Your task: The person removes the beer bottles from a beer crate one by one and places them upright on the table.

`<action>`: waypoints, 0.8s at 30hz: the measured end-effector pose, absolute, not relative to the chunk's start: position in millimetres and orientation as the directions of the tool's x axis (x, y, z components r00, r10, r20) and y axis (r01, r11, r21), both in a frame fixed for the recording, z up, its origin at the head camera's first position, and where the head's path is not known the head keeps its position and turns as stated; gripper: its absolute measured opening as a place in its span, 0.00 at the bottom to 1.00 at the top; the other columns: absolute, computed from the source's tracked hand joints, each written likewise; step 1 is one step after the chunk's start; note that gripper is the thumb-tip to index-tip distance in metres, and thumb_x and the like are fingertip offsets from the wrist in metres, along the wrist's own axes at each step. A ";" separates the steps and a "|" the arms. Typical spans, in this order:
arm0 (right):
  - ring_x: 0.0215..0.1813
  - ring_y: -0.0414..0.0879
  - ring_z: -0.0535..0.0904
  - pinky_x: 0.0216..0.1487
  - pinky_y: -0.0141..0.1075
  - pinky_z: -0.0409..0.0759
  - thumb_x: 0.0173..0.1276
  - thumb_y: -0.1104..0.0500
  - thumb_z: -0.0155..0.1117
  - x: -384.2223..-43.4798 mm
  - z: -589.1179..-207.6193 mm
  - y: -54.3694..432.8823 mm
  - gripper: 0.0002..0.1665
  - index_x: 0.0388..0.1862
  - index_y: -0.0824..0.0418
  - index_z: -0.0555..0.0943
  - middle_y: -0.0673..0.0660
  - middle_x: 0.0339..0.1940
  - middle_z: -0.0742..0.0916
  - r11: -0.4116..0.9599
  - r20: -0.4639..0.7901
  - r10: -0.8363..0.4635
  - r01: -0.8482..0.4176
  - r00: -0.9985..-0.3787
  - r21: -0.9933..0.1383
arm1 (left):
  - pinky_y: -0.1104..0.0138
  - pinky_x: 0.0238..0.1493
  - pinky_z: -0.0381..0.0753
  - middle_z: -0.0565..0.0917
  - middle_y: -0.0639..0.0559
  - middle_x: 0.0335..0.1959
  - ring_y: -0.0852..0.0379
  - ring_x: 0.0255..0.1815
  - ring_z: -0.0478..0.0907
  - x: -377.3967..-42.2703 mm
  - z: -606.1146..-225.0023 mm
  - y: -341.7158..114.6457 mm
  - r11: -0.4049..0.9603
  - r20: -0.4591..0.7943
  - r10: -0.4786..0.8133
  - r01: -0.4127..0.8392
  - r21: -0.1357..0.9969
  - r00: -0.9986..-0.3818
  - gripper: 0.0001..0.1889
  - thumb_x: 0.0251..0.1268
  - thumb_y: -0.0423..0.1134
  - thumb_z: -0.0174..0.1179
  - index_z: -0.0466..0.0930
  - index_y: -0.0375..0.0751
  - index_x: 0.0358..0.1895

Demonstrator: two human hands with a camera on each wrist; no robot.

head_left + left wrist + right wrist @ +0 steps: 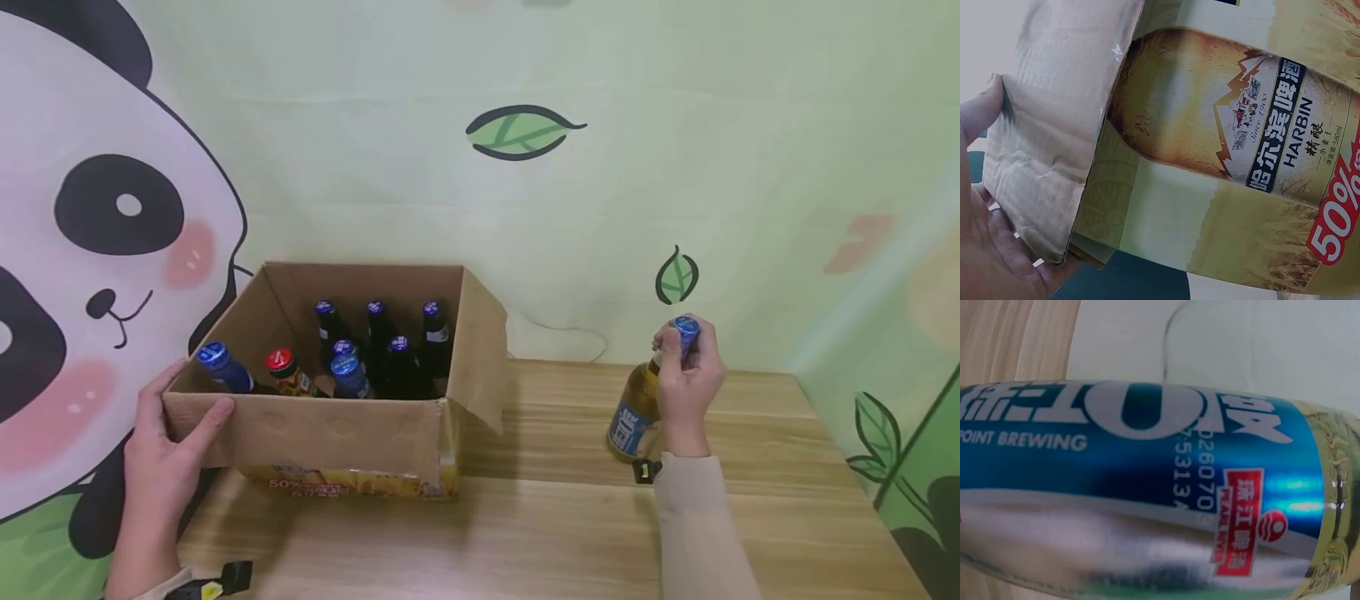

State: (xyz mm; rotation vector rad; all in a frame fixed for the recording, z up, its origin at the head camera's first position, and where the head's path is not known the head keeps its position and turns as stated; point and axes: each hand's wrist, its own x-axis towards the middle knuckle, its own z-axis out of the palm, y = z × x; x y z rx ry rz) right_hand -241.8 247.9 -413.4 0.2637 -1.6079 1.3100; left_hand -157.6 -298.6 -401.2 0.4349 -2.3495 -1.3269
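Clock taken from head-view centre. Right hand (690,379), between 3 and 4: fingers and thumb curled round the neck of an amber bottle (633,417), blue cap showing above the grip. Bottle at 4, leaning, top toward 1. Base on the table or just off it: can't tell. Blue-silver label fills the right wrist view.

Left hand (161,454) at 8: thumb and fingers pinching the cardboard box (315,433) by its near-left corner, flap between.

Box at 8, top open. On the box's own dial: bottle with blue wrap (236,375) near 9, red-capped bottle (288,379) near 8, dark bottles (435,350) with blue caps from 12 round to 3. Side flap (480,354) splayed out at 3.

Risks, my guess: neck-only hold on smooth glass could let the bottle swing or slip; if the base is on the wood, that lean could tip it. Tugging the bent flap could skew the box and clink bottles. Splayed flap could snag a bottle passing low.

Table (540,533) at 6; panda backdrop (360,167) behind.
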 end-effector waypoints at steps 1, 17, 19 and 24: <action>0.32 0.44 0.77 0.37 0.28 0.78 0.74 0.70 0.57 -244.5 -413.5 249.6 0.11 0.42 0.83 0.74 0.70 0.29 0.80 0.394 0.786 0.400 -0.686 -0.473 -0.613 | 0.48 0.74 0.57 0.65 0.46 0.77 0.42 0.74 0.63 -157.6 -401.3 -298.6 0.498 0.192 -0.455 -0.070 0.864 -0.870 0.41 0.65 0.50 0.67 0.55 0.72 0.78; 0.31 0.46 0.78 0.35 0.26 0.76 0.76 0.59 0.60 -280.6 -416.1 272.8 0.21 0.44 0.81 0.75 0.70 0.30 0.82 0.406 0.765 0.429 -0.654 -0.481 -0.639 | 0.47 0.74 0.56 0.64 0.46 0.77 0.41 0.74 0.62 -158.8 -404.6 -299.5 0.512 0.216 -0.437 -0.045 0.858 -0.873 0.40 0.66 0.49 0.67 0.57 0.70 0.78; 0.31 0.46 0.78 0.35 0.26 0.76 0.76 0.58 0.60 -285.3 -414.6 274.7 0.21 0.44 0.81 0.75 0.68 0.30 0.82 0.401 0.762 0.428 -0.653 -0.486 -0.642 | 0.48 0.74 0.57 0.65 0.47 0.77 0.42 0.74 0.63 -158.7 -405.1 -299.7 0.509 0.210 -0.445 -0.053 0.859 -0.871 0.40 0.65 0.49 0.67 0.56 0.71 0.78; 0.31 0.43 0.78 0.35 0.26 0.75 0.76 0.57 0.60 -296.1 -414.2 278.0 0.24 0.44 0.82 0.74 0.67 0.30 0.82 0.400 0.767 0.420 -0.660 -0.486 -0.636 | 0.58 0.75 0.59 0.64 0.51 0.77 0.47 0.74 0.63 -158.2 -405.7 -300.7 0.490 0.190 -0.468 -0.074 0.869 -0.863 0.40 0.66 0.50 0.67 0.56 0.72 0.77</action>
